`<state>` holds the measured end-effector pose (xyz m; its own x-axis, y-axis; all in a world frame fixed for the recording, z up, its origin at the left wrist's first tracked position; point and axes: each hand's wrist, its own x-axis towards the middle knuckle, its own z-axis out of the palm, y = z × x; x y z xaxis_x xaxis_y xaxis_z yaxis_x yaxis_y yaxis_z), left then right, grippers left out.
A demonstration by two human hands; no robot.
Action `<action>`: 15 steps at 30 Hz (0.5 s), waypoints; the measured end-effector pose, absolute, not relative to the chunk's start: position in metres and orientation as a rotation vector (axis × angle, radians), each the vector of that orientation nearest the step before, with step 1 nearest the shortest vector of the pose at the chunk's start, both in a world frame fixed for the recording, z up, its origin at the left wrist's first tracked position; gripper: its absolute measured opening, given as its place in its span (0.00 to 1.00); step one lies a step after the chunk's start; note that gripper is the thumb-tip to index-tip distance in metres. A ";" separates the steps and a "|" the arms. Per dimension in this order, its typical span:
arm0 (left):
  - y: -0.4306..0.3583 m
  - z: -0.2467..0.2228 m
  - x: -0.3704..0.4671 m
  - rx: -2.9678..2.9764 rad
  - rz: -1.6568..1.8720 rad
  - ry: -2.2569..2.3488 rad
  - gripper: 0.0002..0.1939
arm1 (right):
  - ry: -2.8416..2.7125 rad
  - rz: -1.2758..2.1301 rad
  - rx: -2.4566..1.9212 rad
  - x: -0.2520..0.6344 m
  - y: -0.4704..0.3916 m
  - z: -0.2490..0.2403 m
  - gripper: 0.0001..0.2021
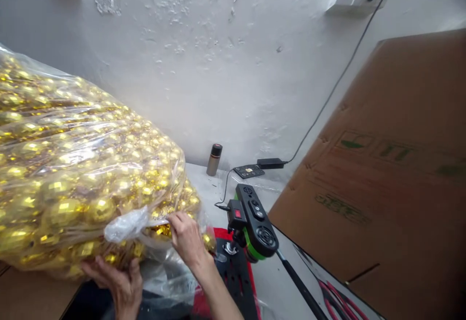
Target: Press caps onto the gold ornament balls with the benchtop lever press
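Across the brown cardboard's [36, 293] right edge, a big clear bag [83, 157] of gold balls [100, 209] bulges out. Left hand's [122, 286] open wide under it, and right hand's [187, 242] pinched narrow on plastic beside the bunched neck [125, 225]. Looks like neck-handling to me, so the next move calls for support underneath. Can't tell if it's tied; the bag's left side is cut off.

pale surface [201, 173], dark-capped bottle [214, 160] standing upright, patterned black pad [249, 171] lying flat, black adapter [270, 163] just beside it
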<state>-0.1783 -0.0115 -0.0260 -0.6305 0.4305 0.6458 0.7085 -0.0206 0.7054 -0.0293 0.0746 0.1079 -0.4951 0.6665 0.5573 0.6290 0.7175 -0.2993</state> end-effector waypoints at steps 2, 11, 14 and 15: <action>-0.024 -0.046 -0.151 -1.384 -1.637 -1.890 0.47 | -2.201 0.065 -0.983 -0.032 0.063 0.085 0.17; -0.017 -0.051 -0.114 -1.990 -1.486 -1.593 0.12 | -1.996 -0.001 -0.992 0.025 -0.009 0.050 0.26; 0.006 -0.023 -0.105 -2.261 -1.424 -1.481 0.16 | -1.951 -0.047 -0.979 0.035 -0.032 0.037 0.25; 0.016 -0.013 -0.100 -2.351 -1.393 -1.458 0.17 | -1.912 -0.074 -1.010 0.035 -0.039 0.029 0.24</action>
<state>-0.0997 0.0156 -0.0130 0.1525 0.6943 0.7033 0.7343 -0.5559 0.3895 0.0353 -0.0386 0.0293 -0.2189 0.6146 0.7578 0.6716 0.6584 -0.3400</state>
